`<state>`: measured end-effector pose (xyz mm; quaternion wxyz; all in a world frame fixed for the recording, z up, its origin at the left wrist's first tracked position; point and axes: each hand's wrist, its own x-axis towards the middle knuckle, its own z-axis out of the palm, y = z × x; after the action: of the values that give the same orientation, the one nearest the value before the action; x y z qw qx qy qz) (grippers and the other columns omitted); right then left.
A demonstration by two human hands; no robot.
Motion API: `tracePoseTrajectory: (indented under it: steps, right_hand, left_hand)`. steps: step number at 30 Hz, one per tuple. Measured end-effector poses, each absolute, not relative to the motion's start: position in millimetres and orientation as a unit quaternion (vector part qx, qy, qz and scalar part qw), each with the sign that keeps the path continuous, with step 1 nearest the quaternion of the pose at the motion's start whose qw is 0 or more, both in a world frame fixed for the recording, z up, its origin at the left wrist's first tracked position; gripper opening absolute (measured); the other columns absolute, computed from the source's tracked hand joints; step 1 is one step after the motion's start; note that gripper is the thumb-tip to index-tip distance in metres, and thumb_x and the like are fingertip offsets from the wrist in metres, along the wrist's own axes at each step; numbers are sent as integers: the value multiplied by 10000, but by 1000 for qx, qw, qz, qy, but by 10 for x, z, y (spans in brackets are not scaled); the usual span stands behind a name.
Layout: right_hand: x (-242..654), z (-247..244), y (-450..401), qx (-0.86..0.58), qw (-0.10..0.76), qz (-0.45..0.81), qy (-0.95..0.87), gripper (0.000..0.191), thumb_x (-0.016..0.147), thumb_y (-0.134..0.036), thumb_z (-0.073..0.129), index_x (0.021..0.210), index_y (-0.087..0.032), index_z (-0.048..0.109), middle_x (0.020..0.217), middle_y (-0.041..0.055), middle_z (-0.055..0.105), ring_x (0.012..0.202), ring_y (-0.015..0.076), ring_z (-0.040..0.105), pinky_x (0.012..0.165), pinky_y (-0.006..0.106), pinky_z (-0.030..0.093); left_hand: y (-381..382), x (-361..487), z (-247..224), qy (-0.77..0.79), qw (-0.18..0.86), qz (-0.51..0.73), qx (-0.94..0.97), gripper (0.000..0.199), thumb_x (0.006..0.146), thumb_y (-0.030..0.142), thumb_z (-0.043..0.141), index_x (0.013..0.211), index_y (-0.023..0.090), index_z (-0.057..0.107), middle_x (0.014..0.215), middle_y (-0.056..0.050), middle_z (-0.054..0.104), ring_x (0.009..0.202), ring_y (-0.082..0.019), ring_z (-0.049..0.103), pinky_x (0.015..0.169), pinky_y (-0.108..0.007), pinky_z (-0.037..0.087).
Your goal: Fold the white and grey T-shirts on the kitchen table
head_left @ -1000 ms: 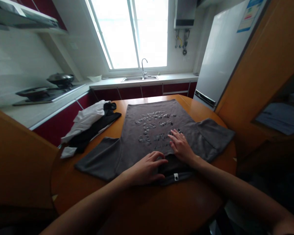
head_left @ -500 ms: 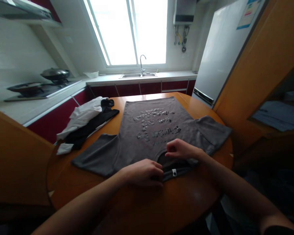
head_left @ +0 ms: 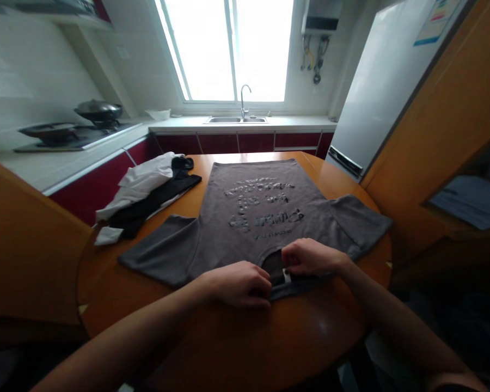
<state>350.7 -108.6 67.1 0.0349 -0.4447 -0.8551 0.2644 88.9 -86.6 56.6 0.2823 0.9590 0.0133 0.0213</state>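
A dark grey T-shirt point(head_left: 228, 245) with shiny lettering lies spread on the round wooden table point(head_left: 310, 337), its neck opening towards me and a sleeve out to each side. My left hand point(head_left: 245, 284) rests at the left side of the neckline, fingers curled on the fabric. At the neck opening, my right hand point(head_left: 310, 257) is closed in a pinch beside the small white tag point(head_left: 286, 275); what its fingertips hold is too small to make out.
White point(head_left: 141, 182) and black clothes point(head_left: 147, 209) lie heaped at the table's left edge. Beyond stand a counter with a sink point(head_left: 228, 120), a stove with a pan point(head_left: 100, 110), and a fridge point(head_left: 384, 81) at the right.
My right hand has come slightly down and nearer the tag, which now looks tilted and partly folded. My left hand stays at the neckline. The view has shifted slightly.
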Motion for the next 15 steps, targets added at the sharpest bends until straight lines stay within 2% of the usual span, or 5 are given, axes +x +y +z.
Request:
tracePoseTrajectory:
  steps: [3,6,10,15]
  right_hand:
    - [3511,645,-1054,-456,59,280,-843,171,797,-365,731,819,-200,691,725,-25,649,637,117,523,574,224,315]
    - [3482,586,-1045,-452,47,299,-839,282,751,-451,790,776,-195,675,701,-31,635,626,115,519,557,224,300]
    - [3448,483,-1023,-473,40,277,-835,311,693,-441,843,713,-197,650,670,-42,614,622,113,515,542,224,282]
    - [3485,487,-977,-496,107,317,-801,300,776,-432,780,700,-178,638,634,-50,576,600,101,475,543,220,298]
  left_hand:
    - [-881,886,567,13,264,31,964,132,940,350,624,893,242,685,821,-36,665,766,-180,644,686,-269,478]
    - [-890,881,563,10,245,44,968,157,954,348,598,1013,252,707,842,-53,677,808,-198,656,736,-286,493]
    - [-893,872,556,10,236,32,971,234,969,385,578,1097,256,725,823,-59,671,777,-200,658,708,-291,495]
    - [-901,875,565,11,241,28,970,222,972,370,578,1092,256,726,840,-56,683,787,-196,669,708,-282,497]
